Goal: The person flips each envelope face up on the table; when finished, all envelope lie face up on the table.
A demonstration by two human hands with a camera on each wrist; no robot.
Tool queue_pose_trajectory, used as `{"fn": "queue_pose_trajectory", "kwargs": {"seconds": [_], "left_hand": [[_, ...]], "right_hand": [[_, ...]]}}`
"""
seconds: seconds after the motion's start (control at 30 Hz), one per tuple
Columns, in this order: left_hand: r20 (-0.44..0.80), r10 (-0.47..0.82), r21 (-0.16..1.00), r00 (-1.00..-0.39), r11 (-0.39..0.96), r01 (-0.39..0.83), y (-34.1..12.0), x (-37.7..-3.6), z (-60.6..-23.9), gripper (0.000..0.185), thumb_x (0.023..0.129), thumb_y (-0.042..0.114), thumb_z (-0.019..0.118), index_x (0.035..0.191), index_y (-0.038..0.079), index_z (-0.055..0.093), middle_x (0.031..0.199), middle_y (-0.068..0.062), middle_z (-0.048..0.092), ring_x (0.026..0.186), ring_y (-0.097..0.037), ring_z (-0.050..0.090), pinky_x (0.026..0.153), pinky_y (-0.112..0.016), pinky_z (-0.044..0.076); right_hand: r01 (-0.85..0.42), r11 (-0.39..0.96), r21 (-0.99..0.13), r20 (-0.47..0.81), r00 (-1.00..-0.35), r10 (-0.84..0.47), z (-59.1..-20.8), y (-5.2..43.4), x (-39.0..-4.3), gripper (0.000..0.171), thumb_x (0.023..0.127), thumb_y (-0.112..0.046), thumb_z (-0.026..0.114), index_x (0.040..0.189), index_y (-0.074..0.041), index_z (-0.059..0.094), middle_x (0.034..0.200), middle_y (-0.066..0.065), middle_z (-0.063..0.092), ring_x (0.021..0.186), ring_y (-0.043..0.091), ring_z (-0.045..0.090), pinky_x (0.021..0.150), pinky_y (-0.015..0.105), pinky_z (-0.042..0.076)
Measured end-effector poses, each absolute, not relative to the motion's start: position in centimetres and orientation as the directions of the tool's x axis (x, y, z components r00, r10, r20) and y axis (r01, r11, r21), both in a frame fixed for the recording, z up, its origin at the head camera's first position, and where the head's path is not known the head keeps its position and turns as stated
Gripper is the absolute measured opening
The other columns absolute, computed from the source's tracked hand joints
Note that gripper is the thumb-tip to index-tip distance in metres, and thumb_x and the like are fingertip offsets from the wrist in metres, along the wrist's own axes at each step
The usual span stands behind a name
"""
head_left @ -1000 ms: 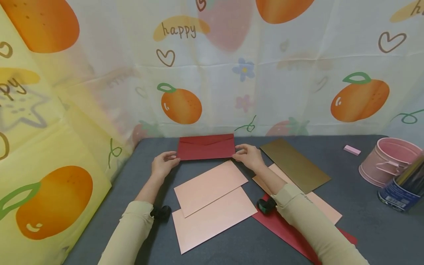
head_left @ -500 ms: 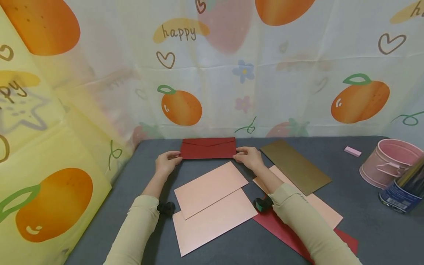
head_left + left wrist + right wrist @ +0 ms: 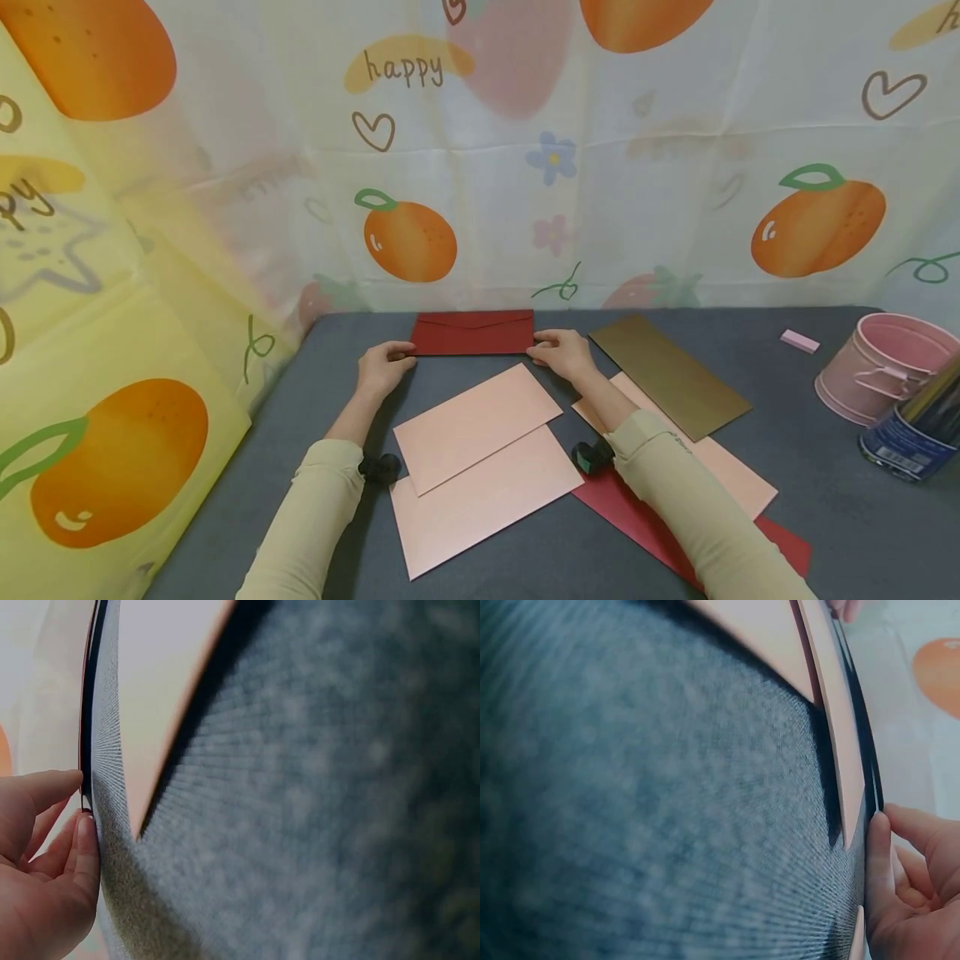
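Observation:
A dark red envelope (image 3: 474, 337), flap side showing, lies level at the far edge of the table in the head view. My left hand (image 3: 381, 369) pinches its near left corner between thumb and fingers. At the near right corner, my right hand (image 3: 564, 354) pinches it the same way. Both wrist views show the envelope edge-on as a thin dark strip, with thumb and forefinger meeting at its end. Just in front of it, two pale pink envelopes (image 3: 477, 429) overlap on the table between my forearms.
A gold-brown envelope (image 3: 670, 375) lies on a pink one (image 3: 738, 479) to the right, with a red envelope (image 3: 786, 543) partly under my right sleeve. Farther right are a pink eraser-like block (image 3: 799, 341), a pink bucket (image 3: 851, 379) and a blue tin (image 3: 900, 446). A printed curtain (image 3: 637, 92) hangs behind.
The red envelope has come down flatter and its left end has shifted right. My left hand has moved slightly right with it; the right hand has stayed nearly still.

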State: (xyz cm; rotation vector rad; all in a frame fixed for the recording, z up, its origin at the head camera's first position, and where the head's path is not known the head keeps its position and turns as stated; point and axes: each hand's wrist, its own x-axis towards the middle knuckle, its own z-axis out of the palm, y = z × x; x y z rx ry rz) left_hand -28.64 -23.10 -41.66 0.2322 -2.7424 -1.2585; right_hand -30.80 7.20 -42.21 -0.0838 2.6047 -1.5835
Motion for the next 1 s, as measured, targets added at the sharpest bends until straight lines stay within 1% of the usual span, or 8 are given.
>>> {"fn": "queue_pose_trajectory", "kwargs": {"seconds": [0.1,0.23,0.33,0.63,0.87,1.0], "left_hand": [[0.044,-0.164,0.74,-0.985,0.668,-0.079,-23.1,-28.6,-41.7,0.03,0.093,0.011,0.066,0.122,0.005,0.067,0.119,-0.02,0.065,0.114,-0.036,0.055,0.093,-0.049,0.046],[0.057,-0.126,0.707,-0.99,0.705,-0.049,-22.8,-28.5,-41.5,0.031,0.093,0.009,0.065,0.124,0.002,0.066,0.122,-0.022,0.063,0.117,-0.037,0.055,0.096,-0.05,0.045],[0.062,-0.093,0.684,-0.994,0.729,-0.026,-22.6,-28.4,-41.4,0.032,0.093,0.008,0.065,0.124,0.001,0.066,0.126,-0.022,0.061,0.118,-0.037,0.055,0.097,-0.05,0.045],[0.084,-0.05,0.659,-0.995,0.752,0.018,-22.8,-28.3,-41.8,0.033,0.092,0.009,0.066,0.123,-0.002,0.065,0.128,-0.022,0.058,0.118,-0.037,0.056,0.097,-0.048,0.045],[0.064,0.042,0.642,-0.997,0.764,0.073,-23.0,-27.6,-41.7,0.043,0.094,0.015,0.064,0.132,-0.004,0.056,0.139,-0.024,0.047,0.125,-0.04,0.047,0.103,-0.052,0.039],[0.046,0.076,0.648,-0.996,0.757,0.087,-23.2,-27.3,-41.6,0.048,0.095,0.019,0.062,0.137,-0.004,0.051,0.142,-0.024,0.045,0.131,-0.04,0.042,0.106,-0.053,0.035]], "right_hand": [[0.013,0.462,-0.887,-0.064,-0.993,-0.095,-42.0,7.1,-30.7,0.046,0.092,-0.014,0.069,0.133,0.001,0.058,0.107,0.017,0.071,0.087,0.021,0.071,0.081,0.03,0.055],[0.018,0.502,-0.865,-0.073,-0.993,-0.091,-41.8,7.1,-30.6,0.046,0.093,-0.016,0.068,0.135,-0.001,0.057,0.101,0.013,0.072,0.081,0.017,0.071,0.087,0.033,0.053],[0.022,0.509,-0.86,-0.081,-0.992,-0.095,-41.8,7.1,-30.5,0.046,0.094,-0.016,0.067,0.136,-0.001,0.056,0.099,0.013,0.071,0.081,0.017,0.071,0.088,0.035,0.052],[0.007,0.527,-0.85,-0.094,-0.986,-0.138,-41.6,7.3,-30.3,0.047,0.095,-0.014,0.063,0.139,0.001,0.052,0.099,0.012,0.07,0.09,0.024,0.069,0.088,0.038,0.05],[0.0,0.524,-0.852,-0.115,-0.976,-0.187,-41.4,7.9,-30.0,0.049,0.096,-0.018,0.061,0.141,-0.001,0.049,0.107,0.012,0.068,0.099,0.027,0.066,0.093,0.043,0.047],[-0.021,0.528,-0.849,-0.114,-0.968,-0.223,-41.4,8.3,-29.9,0.05,0.096,-0.02,0.06,0.142,-0.002,0.048,0.112,0.013,0.067,0.101,0.027,0.065,0.093,0.044,0.047]]}}
